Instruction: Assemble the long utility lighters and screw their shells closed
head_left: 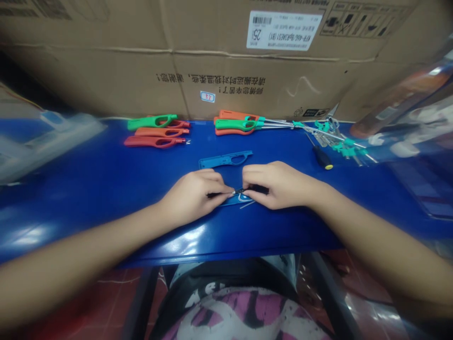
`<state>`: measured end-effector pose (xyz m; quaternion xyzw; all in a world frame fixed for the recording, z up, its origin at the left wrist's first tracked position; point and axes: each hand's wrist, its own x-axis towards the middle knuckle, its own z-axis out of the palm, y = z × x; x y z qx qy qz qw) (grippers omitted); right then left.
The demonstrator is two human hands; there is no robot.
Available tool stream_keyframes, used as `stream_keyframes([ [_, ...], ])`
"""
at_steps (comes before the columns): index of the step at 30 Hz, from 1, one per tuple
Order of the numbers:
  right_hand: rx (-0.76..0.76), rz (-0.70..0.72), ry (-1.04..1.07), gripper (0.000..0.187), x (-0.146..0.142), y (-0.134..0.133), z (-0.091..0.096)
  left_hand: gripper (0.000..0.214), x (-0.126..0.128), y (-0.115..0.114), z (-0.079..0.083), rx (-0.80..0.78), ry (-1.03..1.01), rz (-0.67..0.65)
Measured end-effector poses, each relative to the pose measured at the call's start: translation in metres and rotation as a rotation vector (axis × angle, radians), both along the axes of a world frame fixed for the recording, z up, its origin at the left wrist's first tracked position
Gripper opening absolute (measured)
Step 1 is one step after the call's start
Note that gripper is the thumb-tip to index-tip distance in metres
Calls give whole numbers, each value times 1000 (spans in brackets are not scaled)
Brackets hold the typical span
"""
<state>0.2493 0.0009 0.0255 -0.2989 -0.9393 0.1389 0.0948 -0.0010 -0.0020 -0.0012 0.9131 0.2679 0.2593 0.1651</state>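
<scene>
My left hand (194,196) and my right hand (278,184) meet low over the table, fingers pinched. Between the fingertips is a small black part (240,191) with a thin white wire (243,198); its kind I cannot make out. Beneath them lies a blue plastic lighter shell half (231,201), mostly hidden by my hands. A thin grey strip or tube (247,204) sticks out near my right fingertips. Just beyond my hands another blue lighter shell half (226,159), with a trigger opening, lies on the table.
Red, orange and green lighter bodies (155,141) lie at the back left. More lighters with metal rods (235,125) lie at the back centre. A black screwdriver (322,157) and small teal and metal parts (348,148) are right. A cardboard box (123,80) walls the blue table's (106,189) back.
</scene>
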Motion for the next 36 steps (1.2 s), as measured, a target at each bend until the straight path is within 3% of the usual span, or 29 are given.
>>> stream_keyframes([
  [14, 42, 17, -193, 10, -5, -5, 7, 21, 0, -3, -3, 12, 58, 13],
  [21, -52, -13, -136, 5, -1, -3, 6, 32, -2, -4, 3, 46, 175, -27],
  [36, -136, 14, -86, 9, 1, -2, 9, 36, -3, -1, -1, 12, 154, -68],
])
